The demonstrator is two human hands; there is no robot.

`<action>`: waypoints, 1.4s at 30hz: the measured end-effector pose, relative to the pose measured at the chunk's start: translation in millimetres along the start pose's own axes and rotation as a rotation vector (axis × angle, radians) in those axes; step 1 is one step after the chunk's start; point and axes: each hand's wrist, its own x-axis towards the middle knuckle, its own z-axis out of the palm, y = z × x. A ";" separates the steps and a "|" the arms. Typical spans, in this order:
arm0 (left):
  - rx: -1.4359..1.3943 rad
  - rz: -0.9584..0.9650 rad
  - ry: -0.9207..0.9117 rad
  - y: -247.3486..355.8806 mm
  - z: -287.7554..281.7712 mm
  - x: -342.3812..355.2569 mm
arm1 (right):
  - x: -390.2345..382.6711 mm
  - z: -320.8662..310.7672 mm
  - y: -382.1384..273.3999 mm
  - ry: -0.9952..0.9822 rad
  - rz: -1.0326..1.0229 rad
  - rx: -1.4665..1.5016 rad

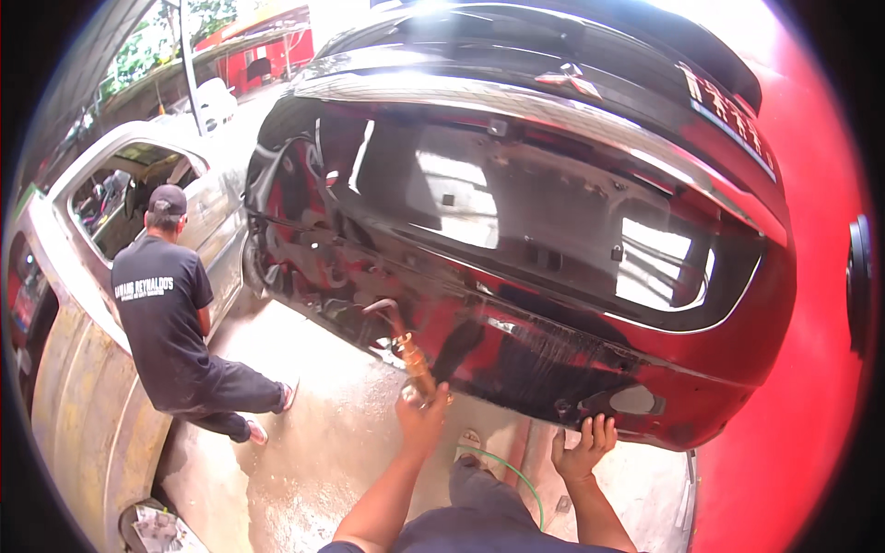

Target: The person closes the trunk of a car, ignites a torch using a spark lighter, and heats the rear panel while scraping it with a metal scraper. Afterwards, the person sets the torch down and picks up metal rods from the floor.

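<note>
A dark, glossy car tailgate [544,318] with bare inner panels is raised in front of me. My left hand [422,419] is closed around a brass-coloured tool [417,364] with a bent tube at its tip, like a torch. The tube points up, close to the tailgate's lower left part; I cannot tell whether they touch. My right hand [583,450] grips the tailgate's lower edge, beside an oval opening [636,399]. Its fingers are hooked over the rim with the thumb apart. Pale, scuffed marks streak the panel between my hands.
At the left, a person [164,309] in dark clothes and a cap stands by a stripped, pale vehicle body [217,207]. A green hose [516,472] curves across the concrete floor [286,498] near my foot. A red wall [779,433] rises on the right.
</note>
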 end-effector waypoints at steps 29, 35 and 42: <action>0.396 -0.154 -0.069 -125.3 -16.5 39.3 | 80.9 111.6 48.1 -0.854 0.677 0.293; 0.329 -0.408 0.007 -100.4 -54.8 21.2 | 80.5 117.9 54.6 -0.879 0.749 0.324; 0.290 -0.538 0.083 -72.2 -72.5 48.8 | 71.7 151.8 68.4 -0.894 0.700 0.232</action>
